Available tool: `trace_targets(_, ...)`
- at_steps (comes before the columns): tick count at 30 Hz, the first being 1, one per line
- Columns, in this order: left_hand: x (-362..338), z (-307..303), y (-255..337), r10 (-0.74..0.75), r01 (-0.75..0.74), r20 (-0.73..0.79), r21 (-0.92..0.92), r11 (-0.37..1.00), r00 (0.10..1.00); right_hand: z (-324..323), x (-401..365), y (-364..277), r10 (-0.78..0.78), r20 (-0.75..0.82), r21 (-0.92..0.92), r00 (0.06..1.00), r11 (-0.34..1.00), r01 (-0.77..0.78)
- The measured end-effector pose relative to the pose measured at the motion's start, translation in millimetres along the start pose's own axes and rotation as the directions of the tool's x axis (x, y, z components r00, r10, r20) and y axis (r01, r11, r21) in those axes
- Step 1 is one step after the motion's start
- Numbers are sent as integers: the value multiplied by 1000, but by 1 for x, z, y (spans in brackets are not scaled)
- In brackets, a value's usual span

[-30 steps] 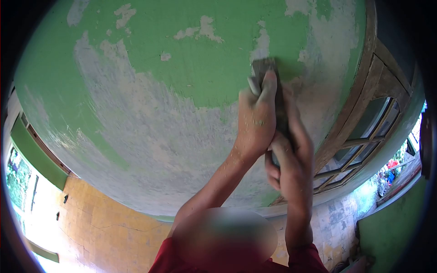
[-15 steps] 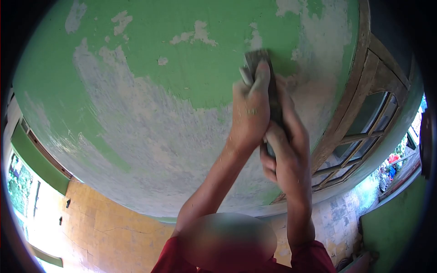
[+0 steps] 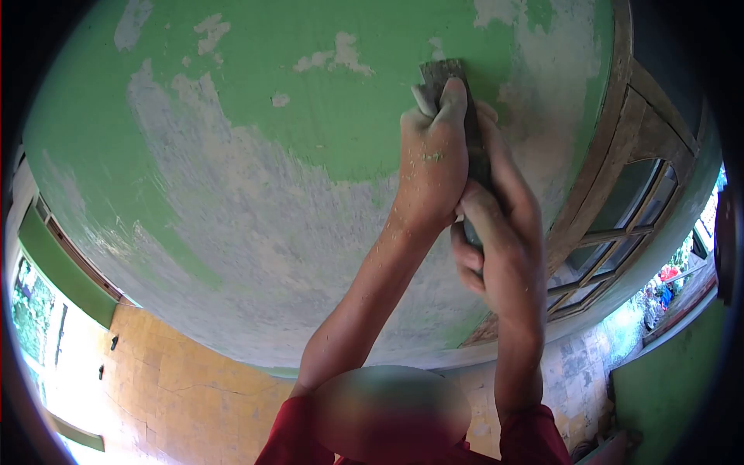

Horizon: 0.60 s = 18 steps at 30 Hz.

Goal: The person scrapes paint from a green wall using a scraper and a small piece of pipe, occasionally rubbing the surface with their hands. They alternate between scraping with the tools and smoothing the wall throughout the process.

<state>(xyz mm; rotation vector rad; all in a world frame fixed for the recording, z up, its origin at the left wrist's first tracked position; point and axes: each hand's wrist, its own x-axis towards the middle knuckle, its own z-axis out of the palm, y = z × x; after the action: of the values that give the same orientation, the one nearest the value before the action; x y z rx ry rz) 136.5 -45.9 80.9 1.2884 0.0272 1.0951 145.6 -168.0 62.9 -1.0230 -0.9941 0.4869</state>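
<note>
A long, flat, dark scraper (image 3: 478, 153) is held in both hands against the green painted wall (image 3: 271, 54). My left hand (image 3: 435, 159) is closed round its upper part, the thumb lying along the flat face near the broad tip. Lower down, my right hand (image 3: 504, 232) wraps round the handle end. The scraper's tip is right at a small bare patch in the green paint. Flecks of paint cling to my left hand and forearm. Below and left of the hands stretches a broad scraped whitish area (image 3: 256, 225).
To the right is a wooden-framed window (image 3: 620, 232) with glass panes. Tan floor tiles (image 3: 186, 364) lie below the wall. Dark small objects (image 3: 114, 342) rest on the floor at the left, beside a bright opening. A green surface (image 3: 674, 387) stands at lower right.
Both hands and the scraper have moved slightly up the wall and a little to the right. The grip looks the same.
</note>
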Motion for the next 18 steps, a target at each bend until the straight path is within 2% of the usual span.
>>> trace_targets(3,-8,-4,-10,-19,19,-4,9,1000,1000,-3,-5,6,-32,15,4,999,999,32)
trace_targets(5,-8,-1,-9,25,-24,-36,20,1000,999,-3,-6,7,39,-32,-2,999,999,-39)
trace_targets(7,-1,1,3,15,-15,-15,-12,1000,1000,-3,3,-3,27,-1,-25,1000,999,-27)
trace_targets(9,-1,2,5,2,-2,17,-33,999,1000,1,5,-3,-33,-9,1,999,999,33)
trace_targets(11,-8,-1,-4,-22,21,-20,-41,999,1000,3,-1,8,-64,-21,-19,998,998,64)
trace_targets(13,6,-2,0,26,-26,-21,-9,1000,999,4,3,7,-112,-26,-39,993,993,111)
trace_targets(15,11,-2,5,57,-56,-36,26,998,998,3,14,-11,-43,-15,-12,999,999,43)
trace_targets(17,11,0,11,35,-35,-18,14,999,999,0,11,-9,-51,2,-4,999,999,51)
trace_targets(18,6,-2,5,28,-28,-17,11,1000,999,-2,2,-6,6,35,-6,999,1000,-6)
